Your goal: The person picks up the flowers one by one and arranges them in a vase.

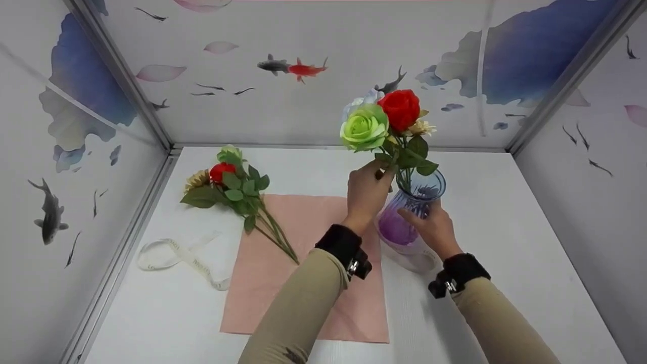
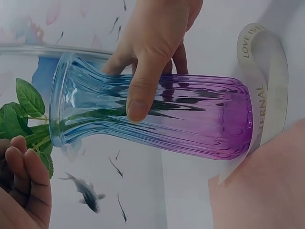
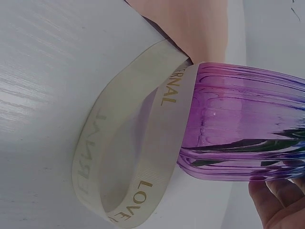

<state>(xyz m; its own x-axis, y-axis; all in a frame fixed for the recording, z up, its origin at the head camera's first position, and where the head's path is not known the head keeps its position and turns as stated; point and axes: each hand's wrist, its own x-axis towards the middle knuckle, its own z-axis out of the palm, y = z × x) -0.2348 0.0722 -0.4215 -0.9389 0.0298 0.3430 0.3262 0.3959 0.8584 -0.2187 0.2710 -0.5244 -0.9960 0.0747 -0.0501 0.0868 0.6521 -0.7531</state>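
A ribbed glass vase (image 1: 399, 222), blue at the neck and purple below, stands at the right of the pink paper (image 1: 303, 283). My right hand (image 1: 437, 227) grips its side, thumb in front, as the left wrist view also shows. Artificial flowers lean from its mouth: a green rose (image 1: 364, 127), a red rose (image 1: 403, 109), a pale blue bloom behind and a small yellow flower (image 1: 422, 127). Their stems (image 2: 40, 136) run down inside the glass. My left hand (image 1: 368, 194) pinches the stems and leaves just above the rim, with its fingertips partly hidden.
A second bunch of flowers (image 1: 242, 194) lies at the left, its stems across the paper. A printed ribbon (image 1: 177, 253) lies loosely curled left of the paper. Another ribbon loop (image 3: 157, 143) lies against the vase's base. Printed walls (image 1: 227, 111) enclose the white table (image 1: 485, 202).
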